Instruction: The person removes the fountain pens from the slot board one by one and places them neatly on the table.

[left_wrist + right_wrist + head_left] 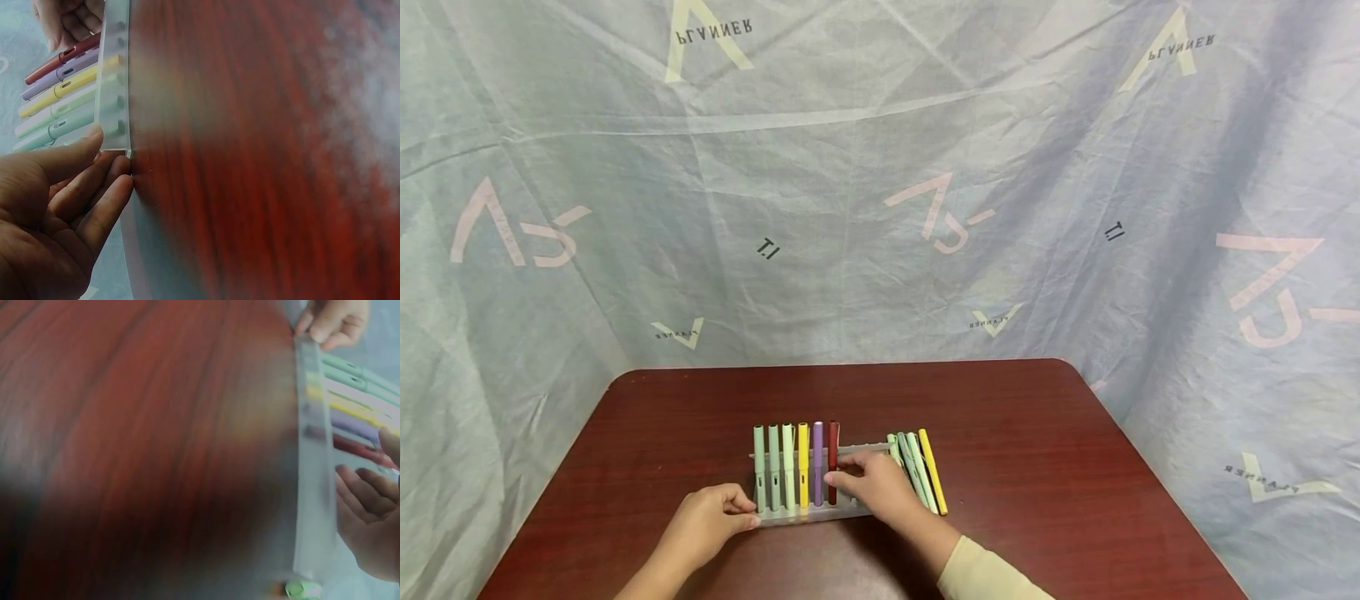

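A clear pen rack [808, 517] stands on the table with a row of pens in it: pale green ones, a yellow pen [804, 458], a purple pen [818, 458] and a dark red pen [833, 442]. My left hand [711, 517] pinches the rack's near left corner, thumb on top and fingers beneath, as the left wrist view shows. At the dark red pen, my right hand [883, 487] has its thumb and fingers parted on either side. In the right wrist view the fingers of this hand [369, 512] are loosely bent below the pen.
Right of the rack lie several loose pens, pale green ones [913, 467] and a yellow pen [933, 471] outermost. The dark red wood table [1037, 467] extends around them. Grey printed cloth [850, 183] hangs behind and along both sides.
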### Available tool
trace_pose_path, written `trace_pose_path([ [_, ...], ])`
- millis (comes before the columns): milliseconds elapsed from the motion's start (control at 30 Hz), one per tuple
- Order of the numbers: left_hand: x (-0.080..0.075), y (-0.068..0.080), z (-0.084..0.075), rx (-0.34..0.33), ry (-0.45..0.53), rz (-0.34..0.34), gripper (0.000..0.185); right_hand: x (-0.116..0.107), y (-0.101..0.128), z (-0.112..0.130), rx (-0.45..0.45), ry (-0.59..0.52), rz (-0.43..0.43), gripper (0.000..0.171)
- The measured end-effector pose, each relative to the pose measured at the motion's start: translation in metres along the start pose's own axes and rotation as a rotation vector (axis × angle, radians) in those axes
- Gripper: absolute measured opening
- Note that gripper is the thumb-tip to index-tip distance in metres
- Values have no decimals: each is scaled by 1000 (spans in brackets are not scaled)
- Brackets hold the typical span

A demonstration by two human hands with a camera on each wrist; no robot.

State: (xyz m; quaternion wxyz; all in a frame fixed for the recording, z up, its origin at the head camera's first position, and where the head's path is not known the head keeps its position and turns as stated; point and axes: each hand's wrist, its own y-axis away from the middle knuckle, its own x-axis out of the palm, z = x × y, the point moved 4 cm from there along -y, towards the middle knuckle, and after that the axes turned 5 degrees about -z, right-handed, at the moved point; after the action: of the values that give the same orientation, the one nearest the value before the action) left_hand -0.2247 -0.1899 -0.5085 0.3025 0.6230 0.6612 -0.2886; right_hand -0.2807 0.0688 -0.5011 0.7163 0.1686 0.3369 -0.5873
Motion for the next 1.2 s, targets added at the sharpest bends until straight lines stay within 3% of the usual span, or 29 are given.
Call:
trace_pose_path([
  [167, 0, 0, 0, -3, 0, 4, 17, 10, -2, 4, 6, 74, -79, 35],
  [400, -1, -1, -1, 4, 0, 18, 15, 7, -1, 11, -11, 20, -106, 27],
  [500, -1, -1, 0, -4, 1, 19, 15, 1, -1, 15, -11, -54, -99, 25],
  [800, -2, 0, 0, 4, 1, 10, 15, -5, 0, 12, 19, -450, 4, 20],
  [1000, -1, 0, 0, 15, 10, -3, 15, 3, 6, -2, 54, -593, 88, 18],
  [1200, -1, 1, 0, 1, 17, 14, 15, 2, 11, -16, 54, -656, 126, 23],
])
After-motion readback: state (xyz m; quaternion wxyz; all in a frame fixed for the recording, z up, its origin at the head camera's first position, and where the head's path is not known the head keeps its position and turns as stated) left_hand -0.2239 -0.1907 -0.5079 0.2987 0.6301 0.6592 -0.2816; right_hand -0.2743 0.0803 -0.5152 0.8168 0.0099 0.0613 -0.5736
